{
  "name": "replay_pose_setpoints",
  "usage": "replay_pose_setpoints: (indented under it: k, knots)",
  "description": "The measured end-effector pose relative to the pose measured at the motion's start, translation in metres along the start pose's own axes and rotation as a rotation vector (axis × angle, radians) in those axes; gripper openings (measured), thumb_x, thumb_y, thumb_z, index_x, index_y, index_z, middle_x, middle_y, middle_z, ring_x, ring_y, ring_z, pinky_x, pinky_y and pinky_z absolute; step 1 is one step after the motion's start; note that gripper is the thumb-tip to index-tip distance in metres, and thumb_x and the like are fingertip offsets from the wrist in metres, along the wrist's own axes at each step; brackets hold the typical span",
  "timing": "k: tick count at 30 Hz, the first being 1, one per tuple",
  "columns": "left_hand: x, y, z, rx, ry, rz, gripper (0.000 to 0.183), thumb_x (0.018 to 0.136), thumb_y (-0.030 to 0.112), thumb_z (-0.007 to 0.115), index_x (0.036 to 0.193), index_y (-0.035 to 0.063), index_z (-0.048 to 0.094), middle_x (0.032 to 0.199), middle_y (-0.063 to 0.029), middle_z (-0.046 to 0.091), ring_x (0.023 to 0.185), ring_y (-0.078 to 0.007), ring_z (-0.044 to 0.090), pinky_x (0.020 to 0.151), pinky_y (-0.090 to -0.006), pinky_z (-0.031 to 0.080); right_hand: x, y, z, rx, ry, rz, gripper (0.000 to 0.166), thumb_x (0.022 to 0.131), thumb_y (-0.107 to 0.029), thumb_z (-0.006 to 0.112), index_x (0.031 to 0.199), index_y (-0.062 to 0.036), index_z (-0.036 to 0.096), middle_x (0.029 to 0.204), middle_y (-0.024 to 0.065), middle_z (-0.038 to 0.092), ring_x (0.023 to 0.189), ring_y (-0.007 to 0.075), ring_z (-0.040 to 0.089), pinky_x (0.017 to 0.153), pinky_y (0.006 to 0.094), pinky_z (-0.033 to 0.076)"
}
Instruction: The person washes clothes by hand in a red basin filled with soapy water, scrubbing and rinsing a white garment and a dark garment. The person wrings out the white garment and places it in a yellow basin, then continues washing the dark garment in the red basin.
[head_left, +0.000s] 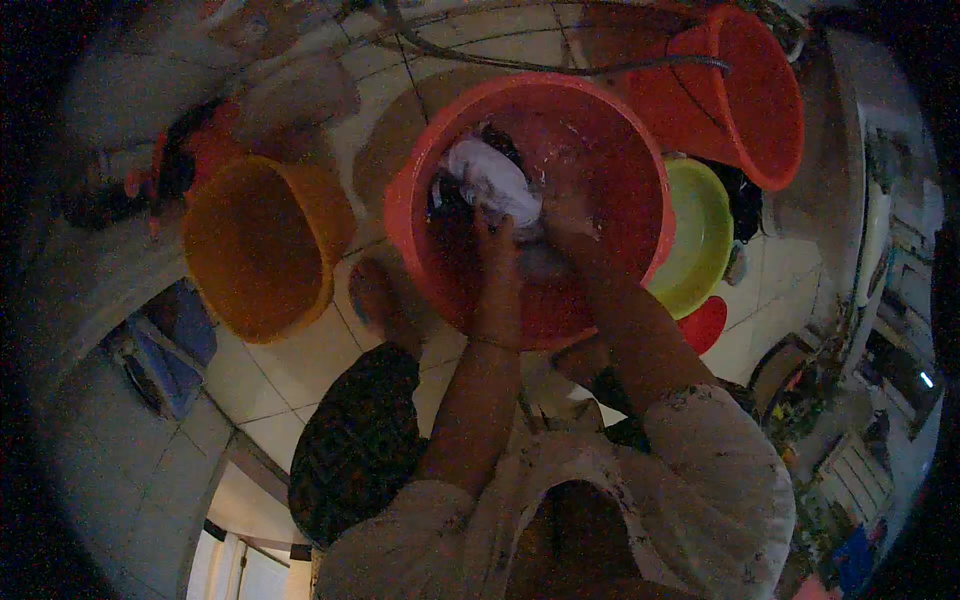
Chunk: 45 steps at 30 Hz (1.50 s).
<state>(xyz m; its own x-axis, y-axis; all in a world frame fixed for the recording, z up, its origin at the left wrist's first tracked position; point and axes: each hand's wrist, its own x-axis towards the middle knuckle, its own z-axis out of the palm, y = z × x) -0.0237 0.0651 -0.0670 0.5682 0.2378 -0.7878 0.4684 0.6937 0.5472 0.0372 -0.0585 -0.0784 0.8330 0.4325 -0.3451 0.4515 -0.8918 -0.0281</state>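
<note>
A large red plastic basin (540, 84) stands on the tiled floor before me, with wet-looking inner walls. Inside it, a bunched white cloth (491, 176) lies toward the left side, with darker cloth (448, 196) beside and partly under it. My left hand (498, 234) grips the near edge of the white cloth. My right hand (564, 219) reaches down just right of the cloth's lower end. Dim light and blur hide its fingers, so whether it holds anything is unclear.
An orange tub (326, 225) sits to the left. On the right are a yellow-green basin (694, 232), a tilted red bucket (690, 112) and a small red object (703, 324). A hose (525, 66) runs behind the basin. My bare foot (379, 296) rests near its left side.
</note>
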Motion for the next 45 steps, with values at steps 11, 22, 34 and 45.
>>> replay_pose_setpoints:
  k: [11, 22, 34, 45]
  knots:
    - [-0.076, 0.083, 0.026, -0.500, -0.414, -0.323, 0.042, 0.085, 0.032, 0.054, 0.119, 0.0096, 0.043, 0.110, -0.0059, 0.049, 0.100, -0.0190, 0.049, 0.085, -0.0321, 0.042, -0.122, -0.039, -0.113, 1.105, 0.119, 0.099, 0.032, 0.076, -0.022, 0.062, 0.104, -0.0087, 0.060, 0.117, 0.0126, 0.050, 0.103, 0.0304, 0.049, 0.087, 0.0421, 0.042]
    - [-0.031, 0.025, 0.019, -0.410, -0.496, 0.009, 0.030, 0.080, 0.027, 0.059, 0.101, 0.0048, 0.053, 0.098, -0.0054, 0.056, 0.092, -0.0183, 0.054, 0.076, -0.0289, 0.045, -0.031, -0.059, -0.144, 0.559, 0.175, 0.344, 0.034, 0.079, -0.033, 0.062, 0.101, -0.0077, 0.059, 0.106, 0.0135, 0.055, 0.085, 0.0278, 0.057, 0.069, 0.0361, 0.049]
    - [-0.084, 0.080, 0.059, -0.626, -0.318, -0.209, 0.056, 0.080, 0.052, 0.054, 0.113, 0.0069, 0.050, 0.110, -0.0074, 0.055, 0.100, -0.0257, 0.052, 0.089, -0.0418, 0.041, -0.075, -0.031, -0.138, 0.898, 0.466, 0.008, 0.072, 0.072, -0.019, 0.067, 0.133, -0.0056, 0.033, 0.126, 0.0173, 0.043, 0.111, 0.0309, 0.047, 0.099, 0.0372, 0.032]
    - [-0.006, 0.027, 0.004, -0.259, 0.097, 0.121, 0.063, 0.082, 0.020, 0.056, 0.136, 0.0089, 0.026, 0.137, -0.0131, 0.032, 0.119, -0.0295, 0.037, 0.092, -0.0415, 0.037, -0.006, -0.013, 0.008, -0.352, -0.169, 0.132, 0.070, 0.079, -0.020, 0.058, 0.139, -0.0115, 0.023, 0.140, 0.0195, 0.023, 0.114, 0.0385, 0.045, 0.080, 0.0441, 0.050]
